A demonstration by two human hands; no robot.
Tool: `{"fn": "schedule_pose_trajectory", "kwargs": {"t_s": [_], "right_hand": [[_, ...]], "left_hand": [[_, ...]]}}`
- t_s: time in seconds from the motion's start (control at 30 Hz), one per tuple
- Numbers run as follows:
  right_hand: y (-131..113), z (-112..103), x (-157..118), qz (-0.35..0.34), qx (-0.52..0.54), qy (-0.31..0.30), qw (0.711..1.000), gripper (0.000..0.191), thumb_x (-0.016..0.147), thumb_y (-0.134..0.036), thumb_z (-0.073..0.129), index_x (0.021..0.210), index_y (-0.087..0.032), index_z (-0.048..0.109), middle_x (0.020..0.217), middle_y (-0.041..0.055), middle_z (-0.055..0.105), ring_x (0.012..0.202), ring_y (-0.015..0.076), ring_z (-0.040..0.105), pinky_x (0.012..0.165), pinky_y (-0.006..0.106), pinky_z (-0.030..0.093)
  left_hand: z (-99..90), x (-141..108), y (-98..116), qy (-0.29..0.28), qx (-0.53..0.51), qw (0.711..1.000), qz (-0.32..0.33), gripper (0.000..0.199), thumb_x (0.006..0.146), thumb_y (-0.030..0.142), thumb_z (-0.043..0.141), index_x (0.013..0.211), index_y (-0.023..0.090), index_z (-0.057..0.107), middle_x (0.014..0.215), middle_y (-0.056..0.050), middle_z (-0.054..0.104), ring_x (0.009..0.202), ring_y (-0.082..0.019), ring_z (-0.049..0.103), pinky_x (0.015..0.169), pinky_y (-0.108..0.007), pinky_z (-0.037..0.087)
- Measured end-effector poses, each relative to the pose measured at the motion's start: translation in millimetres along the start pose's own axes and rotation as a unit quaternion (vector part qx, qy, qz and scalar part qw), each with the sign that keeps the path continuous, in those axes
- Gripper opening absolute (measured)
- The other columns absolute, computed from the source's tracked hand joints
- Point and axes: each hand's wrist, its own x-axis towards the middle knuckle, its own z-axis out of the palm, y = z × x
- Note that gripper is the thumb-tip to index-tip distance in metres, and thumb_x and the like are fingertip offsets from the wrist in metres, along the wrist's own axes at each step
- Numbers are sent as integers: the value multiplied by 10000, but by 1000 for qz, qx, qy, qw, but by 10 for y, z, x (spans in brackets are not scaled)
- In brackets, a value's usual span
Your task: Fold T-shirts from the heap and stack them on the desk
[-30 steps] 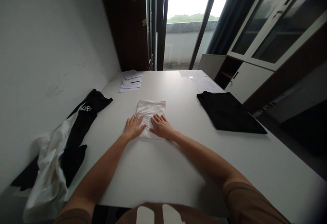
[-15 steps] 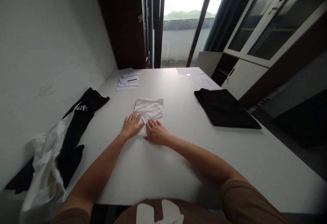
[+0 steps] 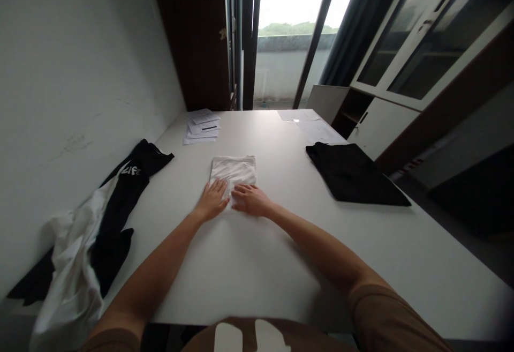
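A white folded garment, its kind hidden by the folding, lies on the white table in front of me. My left hand rests flat on its near left part, fingers stretched forward. On the near right part lies my right hand, palm down, with its fingers pointing left toward the other hand. The two hands are close together but apart. Between them shows a strip of the cloth, and they cover most of its near edge. Neither hand grasps the fabric.
Loose black and white clothes lie along the wall at left, the white one drooping over the edge. Folded black cloth lies at right. Papers with a black pen sit at the far left, and more sheets at the far right.
My right hand has turned so that its fingers point more to the left, and it lies flatter. The left hand has shifted slightly right. The garment looks smoother.
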Motion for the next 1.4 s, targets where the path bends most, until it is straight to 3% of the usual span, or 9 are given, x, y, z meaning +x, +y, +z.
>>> {"fn": "schedule_pose_trajectory", "kwargs": {"t_s": [0.1, 0.27, 0.4, 0.57, 0.7, 0.83, 0.97, 1.17, 1.4], "right_hand": [[107, -62, 34, -2, 0, -2, 1000, 577, 949, -602, 642, 1407, -253, 597, 1458, 124, 564, 1334, 291, 517, 1111, 411, 398], [308, -164, 76, 26, 10, -69, 997, 331, 870, -471, 766, 1068, -213, 702, 1074, 102, 679, 1006, 254, 619, 819, 301, 445], [252, -120, 42, -35, 56, -96, 993, 124, 891, -311, 710, 863, -192, 693, 873, 45, 688, 776, 168, 594, 680, 254, 370], [143, -9, 73, -132, 144, -49, 979, 189, 944, -298, 630, 838, -176, 727, 865, 44, 717, 788, 146, 597, 727, 234, 385], [240, -104, 86, -45, 202, -142, 968, 228, 903, -286, 632, 745, -173, 751, 692, -4, 701, 623, 112, 566, 642, 216, 378], [328, -289, 29, 26, 215, -219, 951, 274, 877, -265, 606, 651, -164, 722, 581, -15, 660, 540, 104, 552, 591, 213, 373], [301, -346, -5, 80, 193, -248, 946, 248, 860, -256, 606, 663, -168, 729, 577, -11, 670, 536, 105, 562, 583, 210, 365], [184, -136, 3, 10, 69, -105, 992, 226, 900, -368, 662, 795, -190, 754, 762, 23, 741, 654, 131, 565, 588, 245, 289], [262, -53, 35, 63, -21, -68, 995, 324, 999, -445, 548, 908, -216, 759, 914, 64, 768, 798, 188, 654, 650, 259, 340]], "left_hand": [[-7, 0, -58, -24, -26, 998, 45, 683, 1045, 470, 381, 1658, 205, 244, 1726, -89, 188, 1597, -260, 153, 1285, -528, 129], [22, -5, -144, -27, -34, 999, -8, 736, 1020, 577, 426, 1653, 238, 259, 1729, -83, 169, 1595, -307, 154, 1262, -593, 169], [42, -3, -155, 9, -37, 999, -34, 654, 1028, 515, 443, 1613, 234, 356, 1704, -111, 259, 1572, -314, 233, 1252, -590, 205], [-57, -1, -150, 75, -105, 989, 66, 417, 996, 340, 529, 1392, 242, 619, 1522, -99, 543, 1433, -281, 453, 1223, -500, 309], [-242, -37, -54, 48, -192, 974, 109, 225, 990, 296, 536, 1012, 222, 747, 1042, -65, 719, 994, -206, 651, 927, -326, 505], [-369, -116, 56, -45, -226, 962, 145, 213, 968, 336, 579, 891, 212, 734, 909, -24, 691, 775, -149, 612, 707, -247, 450], [-365, -164, 70, -59, -185, 973, 129, 241, 952, 347, 596, 783, 199, 682, 772, 0, 654, 677, -133, 550, 631, -245, 362], [-336, -208, 171, -45, -91, 986, 133, 273, 964, 376, 587, 743, 215, 598, 735, -1, 642, 679, -158, 543, 615, -269, 302], [-405, -224, 140, -46, -97, 985, 134, 197, 943, 398, 645, 851, 234, 585, 868, 4, 668, 762, -170, 591, 658, -265, 372]]}}
